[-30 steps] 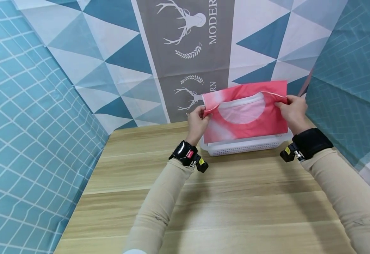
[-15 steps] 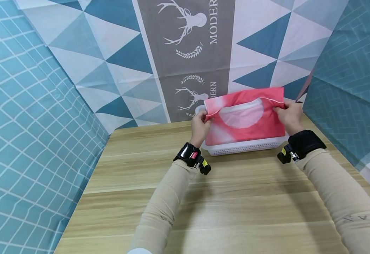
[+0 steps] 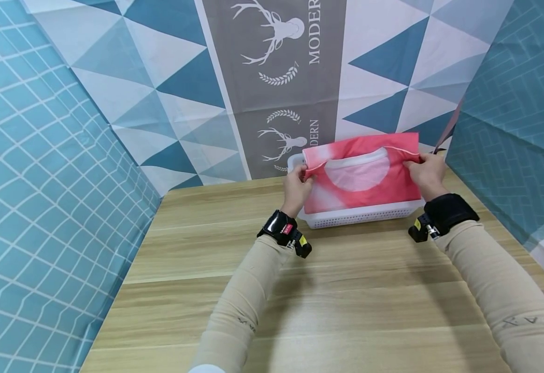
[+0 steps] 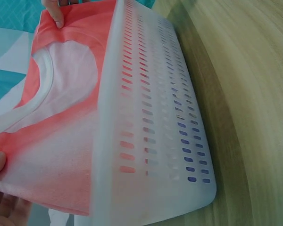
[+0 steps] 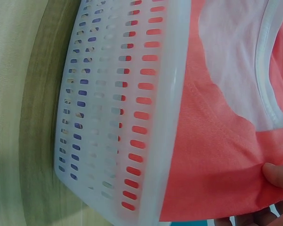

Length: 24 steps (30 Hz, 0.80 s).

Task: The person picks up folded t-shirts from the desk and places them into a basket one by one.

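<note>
A folded coral and white T-shirt (image 3: 400, 184), its pale neckline facing up, is held over a white perforated plastic basket (image 3: 365, 216) at the back right of the table. My left hand (image 3: 297, 190) pinches the shirt's left edge, thumb on top. At the opposite edge, my right hand (image 3: 427, 173) grips the cloth in the same way. The right wrist view shows that thumb (image 5: 279, 175) pressing on the coral fabric (image 5: 217, 174). In both wrist views the shirt's lower part drops behind the basket's near wall (image 4: 146, 117), and coral shows through the upper slots.
Bluish-purple patches show through the basket's lower slots (image 4: 192, 179). The wooden table (image 3: 197, 259) extends left and forward of the basket. Behind stands a patterned wall cloth (image 3: 290, 77), with a blue tiled-pattern cloth (image 3: 34, 181) at left and a teal one (image 3: 514, 140) at right.
Both hands have lowered the T-shirt toward the basket, so its top edge sits lower. The basket's back left corner has come into sight. Little moved in the last half second.
</note>
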Each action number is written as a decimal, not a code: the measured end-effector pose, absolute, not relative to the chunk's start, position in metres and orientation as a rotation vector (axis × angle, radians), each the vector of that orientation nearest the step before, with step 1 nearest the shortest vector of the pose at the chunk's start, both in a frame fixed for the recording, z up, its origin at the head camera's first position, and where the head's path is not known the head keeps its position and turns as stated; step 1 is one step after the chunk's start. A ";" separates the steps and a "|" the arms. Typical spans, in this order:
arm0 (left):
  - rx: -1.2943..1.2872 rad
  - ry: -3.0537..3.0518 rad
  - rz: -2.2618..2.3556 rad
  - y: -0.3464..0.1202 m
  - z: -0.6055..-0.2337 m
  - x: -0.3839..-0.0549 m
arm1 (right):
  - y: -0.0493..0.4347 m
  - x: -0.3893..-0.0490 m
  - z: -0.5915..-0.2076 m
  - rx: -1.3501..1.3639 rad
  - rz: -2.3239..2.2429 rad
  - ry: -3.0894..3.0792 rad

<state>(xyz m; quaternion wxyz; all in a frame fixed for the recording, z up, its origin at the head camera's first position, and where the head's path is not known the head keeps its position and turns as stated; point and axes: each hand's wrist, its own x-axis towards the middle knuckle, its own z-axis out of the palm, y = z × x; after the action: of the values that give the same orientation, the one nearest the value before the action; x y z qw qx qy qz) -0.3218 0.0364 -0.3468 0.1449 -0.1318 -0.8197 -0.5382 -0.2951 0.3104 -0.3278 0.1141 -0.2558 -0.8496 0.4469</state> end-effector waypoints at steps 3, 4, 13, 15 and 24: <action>-0.368 -2.377 -1.555 0.037 -0.349 -0.322 | 0.311 -0.296 -0.330 -0.773 1.312 -2.499; -0.366 -2.383 -1.556 0.037 -0.350 -0.322 | 0.311 -0.296 -0.331 -0.777 1.306 -2.501; -0.366 -2.395 -1.568 0.038 -0.358 -0.323 | 0.310 -0.298 -0.339 -0.765 1.240 -2.501; -0.365 -2.394 -1.561 0.039 -0.360 -0.323 | 0.310 -0.298 -0.341 -0.761 1.228 -2.518; -0.316 -2.451 -1.552 0.042 -0.369 -0.325 | 0.307 -0.298 -0.351 -0.758 1.215 -2.559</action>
<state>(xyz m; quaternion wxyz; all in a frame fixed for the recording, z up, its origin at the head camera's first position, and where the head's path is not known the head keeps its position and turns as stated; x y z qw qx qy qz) -0.3249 0.0423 -0.3689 0.1114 -0.1077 -0.8347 -0.5284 -0.2983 0.3067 -0.3509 0.1044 -0.2571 -0.8678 0.4122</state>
